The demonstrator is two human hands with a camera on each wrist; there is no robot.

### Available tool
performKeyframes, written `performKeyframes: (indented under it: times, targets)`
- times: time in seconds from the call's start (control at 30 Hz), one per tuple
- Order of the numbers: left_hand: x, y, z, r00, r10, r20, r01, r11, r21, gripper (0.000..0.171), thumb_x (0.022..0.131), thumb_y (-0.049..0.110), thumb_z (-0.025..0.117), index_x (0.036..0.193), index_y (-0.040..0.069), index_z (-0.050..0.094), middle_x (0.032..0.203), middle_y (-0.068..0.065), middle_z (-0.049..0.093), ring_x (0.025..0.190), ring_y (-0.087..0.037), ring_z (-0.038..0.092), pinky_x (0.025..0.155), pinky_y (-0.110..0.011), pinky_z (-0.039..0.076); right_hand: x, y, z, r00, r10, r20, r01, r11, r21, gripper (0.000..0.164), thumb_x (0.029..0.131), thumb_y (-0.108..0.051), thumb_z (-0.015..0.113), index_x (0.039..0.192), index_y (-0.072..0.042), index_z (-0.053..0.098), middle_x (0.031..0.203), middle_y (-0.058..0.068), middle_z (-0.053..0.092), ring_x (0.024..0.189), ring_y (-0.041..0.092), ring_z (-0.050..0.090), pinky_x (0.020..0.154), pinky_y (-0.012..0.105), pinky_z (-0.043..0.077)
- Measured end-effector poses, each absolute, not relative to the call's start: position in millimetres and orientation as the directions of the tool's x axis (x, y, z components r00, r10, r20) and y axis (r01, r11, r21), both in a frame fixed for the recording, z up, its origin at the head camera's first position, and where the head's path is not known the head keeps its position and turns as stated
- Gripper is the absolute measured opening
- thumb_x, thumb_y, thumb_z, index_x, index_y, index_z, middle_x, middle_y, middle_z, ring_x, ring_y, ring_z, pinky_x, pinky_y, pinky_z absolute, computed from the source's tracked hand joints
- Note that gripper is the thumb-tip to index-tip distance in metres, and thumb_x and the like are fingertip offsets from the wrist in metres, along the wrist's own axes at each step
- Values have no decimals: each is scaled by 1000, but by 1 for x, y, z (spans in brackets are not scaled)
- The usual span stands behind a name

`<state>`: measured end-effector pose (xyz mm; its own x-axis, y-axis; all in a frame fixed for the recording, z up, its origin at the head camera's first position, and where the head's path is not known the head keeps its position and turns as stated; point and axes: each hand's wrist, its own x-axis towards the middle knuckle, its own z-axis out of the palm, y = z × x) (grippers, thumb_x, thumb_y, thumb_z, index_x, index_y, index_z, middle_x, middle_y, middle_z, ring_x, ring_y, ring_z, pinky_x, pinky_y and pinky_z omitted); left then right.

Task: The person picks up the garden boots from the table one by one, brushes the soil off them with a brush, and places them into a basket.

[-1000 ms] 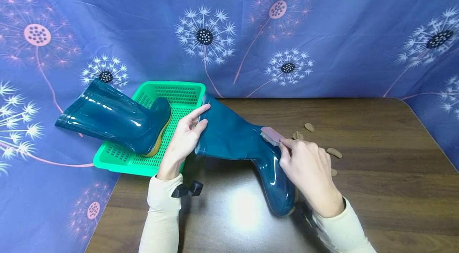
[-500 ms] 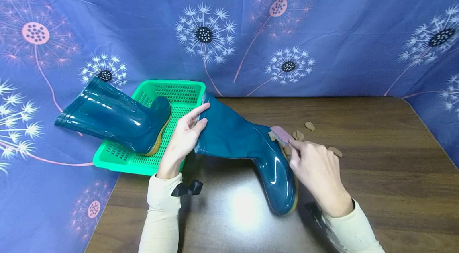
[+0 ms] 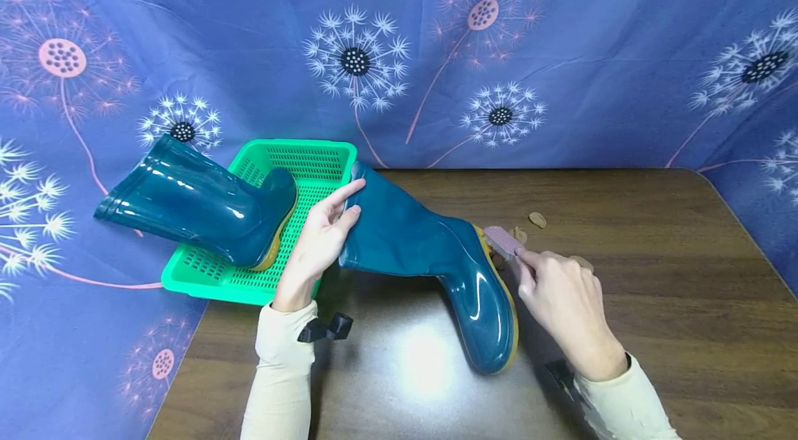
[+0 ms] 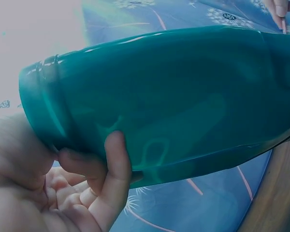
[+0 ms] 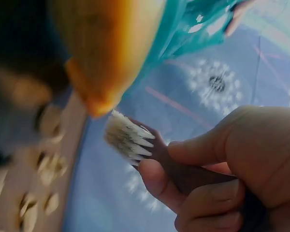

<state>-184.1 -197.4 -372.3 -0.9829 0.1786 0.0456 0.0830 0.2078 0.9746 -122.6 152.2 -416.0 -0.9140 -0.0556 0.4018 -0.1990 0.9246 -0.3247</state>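
Note:
A glossy teal rubber boot (image 3: pixel 405 232) with a yellow sole lies tilted across the middle, its toe toward the person. My left hand (image 3: pixel 321 239) grips its top opening, with fingers curled at the cuff in the left wrist view. In my right hand (image 3: pixel 564 294) is a pink-backed scrubbing brush (image 3: pixel 502 240), pinched by its handle. The bristles (image 5: pixel 128 137) are close to the heel end of the yellow sole (image 5: pixel 106 58) in the right wrist view.
A second teal boot (image 3: pixel 193 197) rests in a green plastic basket (image 3: pixel 218 294) at the left. Several brown clay-like lumps (image 3: pixel 537 220) lie on the wooden table (image 3: pixel 673 274) beyond the right hand. A blue dandelion-print cloth (image 3: pixel 424 66) hangs behind.
My right hand has moved the brush rightward, from the boot's ankle out past the sole's edge. The boot's sole has come more into view. The left hand keeps its place.

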Motion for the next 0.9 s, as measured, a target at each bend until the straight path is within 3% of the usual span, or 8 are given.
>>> performKeyframes:
  times: [0.17,0.27,0.4,0.5,0.6,0.73,0.83,0.9]
  targets:
    - [-184,-198,-370,-981,188,44,86,223,971,50,113,11,46,163,12,44,172,-9,37,159,-26,37,125,-50,38,-122,180,-420,-914,45,403,-130,909,-396,25,94,-13,70,115,-8,83,96,25,78,64,54,65,44,55,37]
    - [-183,-201,-368,-982,185,37,82,246,966,51,113,11,46,163,14,45,147,-19,59,111,-20,72,97,-33,54,-121,194,-422,-905,81,417,-114,900,-422,26,95,-14,70,117,-8,83,97,24,79,62,51,64,46,56,38]
    - [-181,-204,-364,-982,186,20,65,243,968,51,112,10,47,163,14,45,123,-24,70,73,-11,65,72,-22,52,-119,209,-423,-902,124,413,-79,894,-441,27,97,-17,70,119,-8,82,97,22,79,59,43,61,48,55,39]
    - [-182,-206,-358,-980,197,21,67,232,970,51,112,9,45,164,10,43,144,-24,66,115,-20,73,90,-20,56,-116,217,-424,-909,163,384,-33,889,-457,28,100,-21,69,122,-9,81,93,20,79,56,35,55,47,49,37]
    - [-184,-206,-349,-980,198,38,90,262,961,52,111,8,46,163,9,44,142,-23,67,121,-26,70,94,-20,53,-114,223,-426,-908,200,369,4,884,-468,29,100,-22,68,124,-9,80,82,20,77,53,29,47,46,42,32]
    - [-187,-202,-330,-981,192,30,93,331,939,52,110,12,50,161,14,48,97,-13,66,67,-15,61,61,-24,44,-110,230,-429,-890,240,387,24,873,-487,29,99,-21,69,123,-9,81,73,21,74,53,32,48,47,41,31]
    - [-190,-196,-315,-976,217,6,83,348,934,52,109,13,51,161,15,48,93,-10,60,50,-12,46,53,-26,42,-107,235,-431,-876,275,396,38,859,-511,29,99,-22,69,122,-11,81,83,24,77,59,46,58,48,47,34]
    - [-191,-189,-306,-972,237,2,89,356,930,53,108,12,51,161,15,48,103,-12,66,49,-11,50,53,-26,45,-104,240,-432,-868,294,400,43,848,-528,29,99,-22,68,122,-12,81,94,26,78,66,53,63,50,52,36]
